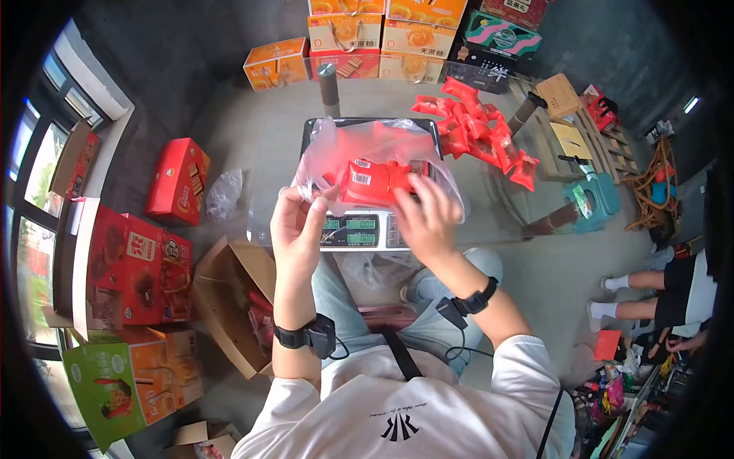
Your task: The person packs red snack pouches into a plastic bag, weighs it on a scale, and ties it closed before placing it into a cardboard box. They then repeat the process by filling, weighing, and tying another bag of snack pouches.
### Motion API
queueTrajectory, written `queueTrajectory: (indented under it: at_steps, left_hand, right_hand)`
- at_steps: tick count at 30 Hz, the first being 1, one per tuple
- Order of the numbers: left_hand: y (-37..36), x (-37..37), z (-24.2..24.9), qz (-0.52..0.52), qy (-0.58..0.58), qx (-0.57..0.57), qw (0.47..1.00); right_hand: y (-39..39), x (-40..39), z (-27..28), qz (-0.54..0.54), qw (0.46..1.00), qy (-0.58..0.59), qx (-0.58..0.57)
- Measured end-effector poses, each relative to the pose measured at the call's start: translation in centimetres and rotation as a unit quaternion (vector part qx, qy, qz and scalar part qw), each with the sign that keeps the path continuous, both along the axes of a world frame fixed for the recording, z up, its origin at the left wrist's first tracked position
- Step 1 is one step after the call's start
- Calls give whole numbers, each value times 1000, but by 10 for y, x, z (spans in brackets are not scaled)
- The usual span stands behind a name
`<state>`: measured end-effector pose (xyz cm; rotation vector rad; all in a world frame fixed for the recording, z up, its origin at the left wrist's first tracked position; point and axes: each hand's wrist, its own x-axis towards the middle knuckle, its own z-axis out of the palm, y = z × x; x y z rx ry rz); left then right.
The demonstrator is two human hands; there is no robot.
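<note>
A clear plastic bag (306,170) lies on the scale (349,239), its mouth turned toward me. Inside it are several red packets (365,183), some with white barcode labels. My left hand (299,222) pinches the left edge of the bag's mouth between thumb and fingers. Over the right side of the mouth is my right hand (430,222), its fingers bent and smeared by motion near the red packets. Whether it grips a packet or the bag's film cannot be made out. The scale's green display glows between my hands.
A glass table (283,115) carries the scale and a loose pile of red packets (478,126) at the back right. Gift boxes (344,34) are stacked behind it. An open carton (229,294) stands at my left. Another person (661,294) is at far right.
</note>
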<state>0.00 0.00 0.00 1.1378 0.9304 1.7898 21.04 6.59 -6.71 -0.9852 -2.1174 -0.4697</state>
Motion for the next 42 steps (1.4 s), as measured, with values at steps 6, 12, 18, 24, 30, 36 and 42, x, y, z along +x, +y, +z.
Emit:
queueTrajectory:
  at_steps: [6, 12, 18, 24, 30, 36, 42]
  left_hand:
    - [16, -3, 8, 23, 15, -34, 999]
    - [86, -40, 43, 103, 129, -78, 983]
    - [160, -95, 118, 101, 470, -229, 846]
    - [181, -122, 108, 101, 579, -224, 777]
    - [161, -50, 69, 141, 305, 23, 942]
    - [84, 35, 9, 64, 48, -6, 997]
    - [40, 49, -24, -23, -34, -31, 999]
  right_hand:
    - [9, 68, 7, -226, 964, 66, -124]
    - [63, 93, 74, 60, 752, 505, -420]
    - [127, 51, 177, 159, 703, 526, -451]
    - [143, 31, 179, 209, 650, 554, -476]
    - [109, -12, 122, 238, 756, 504, -342]
    - [28, -43, 61, 188, 683, 607, -360]
    - [-10, -56, 26, 176, 728, 572, -335]
